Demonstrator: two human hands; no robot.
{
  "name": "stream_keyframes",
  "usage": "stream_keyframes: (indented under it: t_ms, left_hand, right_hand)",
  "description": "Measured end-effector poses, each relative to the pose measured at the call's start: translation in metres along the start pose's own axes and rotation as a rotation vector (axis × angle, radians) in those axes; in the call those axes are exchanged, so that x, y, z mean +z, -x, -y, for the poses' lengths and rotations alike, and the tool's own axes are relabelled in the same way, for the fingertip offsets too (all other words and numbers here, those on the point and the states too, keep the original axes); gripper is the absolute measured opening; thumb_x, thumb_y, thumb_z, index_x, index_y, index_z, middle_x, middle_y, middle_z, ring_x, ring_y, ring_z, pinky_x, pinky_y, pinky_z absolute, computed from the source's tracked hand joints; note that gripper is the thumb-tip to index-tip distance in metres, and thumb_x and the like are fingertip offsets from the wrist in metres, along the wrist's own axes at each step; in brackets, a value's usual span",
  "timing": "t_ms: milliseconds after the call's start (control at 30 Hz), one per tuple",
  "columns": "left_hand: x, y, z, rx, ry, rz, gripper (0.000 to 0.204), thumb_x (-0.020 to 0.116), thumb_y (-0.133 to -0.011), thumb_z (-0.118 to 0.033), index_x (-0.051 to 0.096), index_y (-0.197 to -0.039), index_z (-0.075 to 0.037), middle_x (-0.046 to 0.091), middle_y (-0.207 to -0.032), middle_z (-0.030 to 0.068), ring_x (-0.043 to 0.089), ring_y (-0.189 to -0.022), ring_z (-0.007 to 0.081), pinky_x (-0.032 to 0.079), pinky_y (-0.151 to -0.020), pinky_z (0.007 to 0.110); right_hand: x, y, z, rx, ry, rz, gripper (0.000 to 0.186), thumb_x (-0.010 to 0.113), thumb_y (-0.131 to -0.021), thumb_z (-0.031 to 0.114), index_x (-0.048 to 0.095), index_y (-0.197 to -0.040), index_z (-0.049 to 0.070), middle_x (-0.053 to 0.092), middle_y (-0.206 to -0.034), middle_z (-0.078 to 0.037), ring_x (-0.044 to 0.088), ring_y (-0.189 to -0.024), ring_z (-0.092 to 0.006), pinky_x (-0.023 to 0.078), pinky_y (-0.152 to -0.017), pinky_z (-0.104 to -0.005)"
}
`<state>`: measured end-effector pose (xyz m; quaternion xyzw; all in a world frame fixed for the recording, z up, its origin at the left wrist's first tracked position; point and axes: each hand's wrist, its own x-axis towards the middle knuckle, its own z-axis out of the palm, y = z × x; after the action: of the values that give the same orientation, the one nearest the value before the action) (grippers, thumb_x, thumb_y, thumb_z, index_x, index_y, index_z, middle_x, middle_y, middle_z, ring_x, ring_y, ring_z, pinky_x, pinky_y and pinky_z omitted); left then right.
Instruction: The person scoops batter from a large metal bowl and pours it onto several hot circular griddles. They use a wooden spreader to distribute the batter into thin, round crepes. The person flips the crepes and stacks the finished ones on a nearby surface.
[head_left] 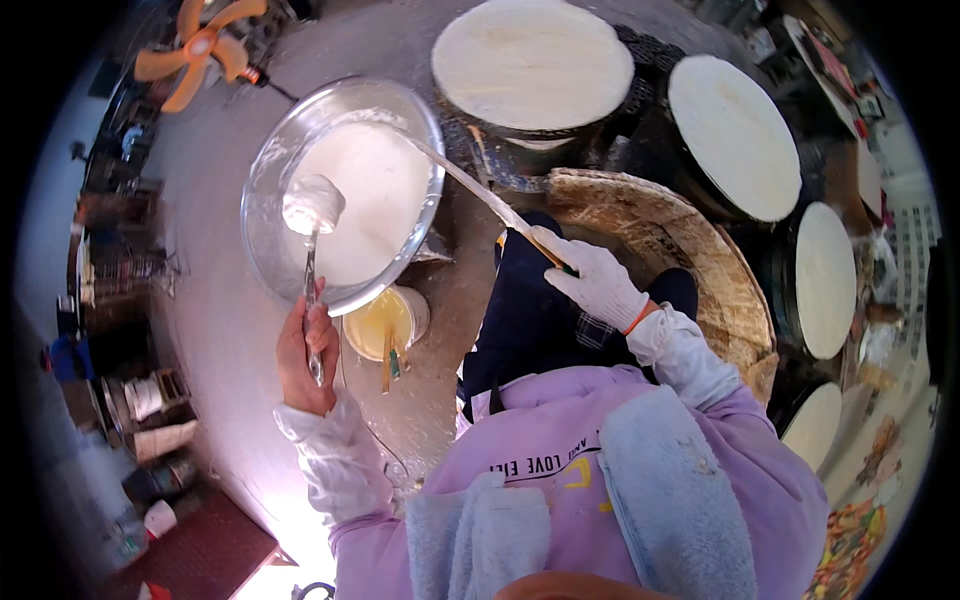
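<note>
White batter fills ladle (313, 203) (left hand (305, 355)); right hand (598, 281) grips spatula (480, 190)

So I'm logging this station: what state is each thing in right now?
Ladle: full of white batter, held by left hand.
Steel bowl: holds batter.
Long spreader: gripped by gloved right hand.
Round griddles: coated with pale sheets.
Small yellow bowl: holds yellow liquid.

Count: 5 round griddles w/ pale crepes, e.g. the nearest top one (532, 62); 1 glass batter bowl (268, 170); 1 ladle (312, 215); 1 long spreader stick (480, 190); 1 small yellow-liquid cup (385, 322); 1 orange fan (200, 50); 2 hands, 1 gloved.
</note>
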<state>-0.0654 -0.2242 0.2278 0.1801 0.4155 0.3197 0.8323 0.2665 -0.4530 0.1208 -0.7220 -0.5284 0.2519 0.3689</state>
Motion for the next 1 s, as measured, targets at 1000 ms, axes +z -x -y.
stream_keyframes:
  t_ms: [1000]
  left_hand:
    - [0.387,0.199,0.461,-1.564,-1.132,1.452,0.038,0.039,-0.109,-0.018,0.041,-0.139,0.005,0.050,-0.079,0.0035,0.042,-0.047,0.0038,0.036,-0.038,0.018]
  right_hand:
    - [0.041,0.471,0.140,0.459,-1.085,-2.475,0.057,0.059,-0.097,0.013,0.042,-0.152,0.018,0.061,-0.088,-0.005,0.054,-0.061,-0.0080,0.040,-0.043,-0.0180]
